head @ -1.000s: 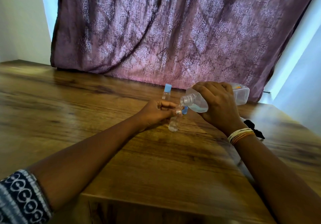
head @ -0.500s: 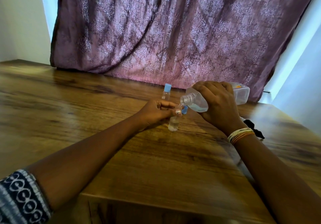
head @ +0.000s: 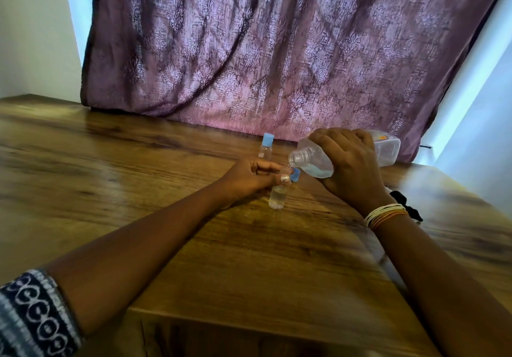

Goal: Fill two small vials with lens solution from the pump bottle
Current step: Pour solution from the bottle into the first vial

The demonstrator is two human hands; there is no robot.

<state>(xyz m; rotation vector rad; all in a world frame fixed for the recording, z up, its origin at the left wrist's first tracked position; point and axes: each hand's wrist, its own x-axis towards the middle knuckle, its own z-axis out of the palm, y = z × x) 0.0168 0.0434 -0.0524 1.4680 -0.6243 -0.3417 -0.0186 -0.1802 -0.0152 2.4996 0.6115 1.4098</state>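
vial (head: 277, 197) upright on the table (head: 138, 179), about half full, mouth right under the bottle (head: 313, 160) neck. vs a second ago: almost nothing moved, pour goes on, level maybe slightly up. left hand (head: 249, 176) pinches the vial neck; right hand (head: 349, 162) wrapped around the tipped bottle. loose cap (head: 295, 175) just behind. second vial (head: 266, 147) capped, looks empty, so roughly a quarter done.
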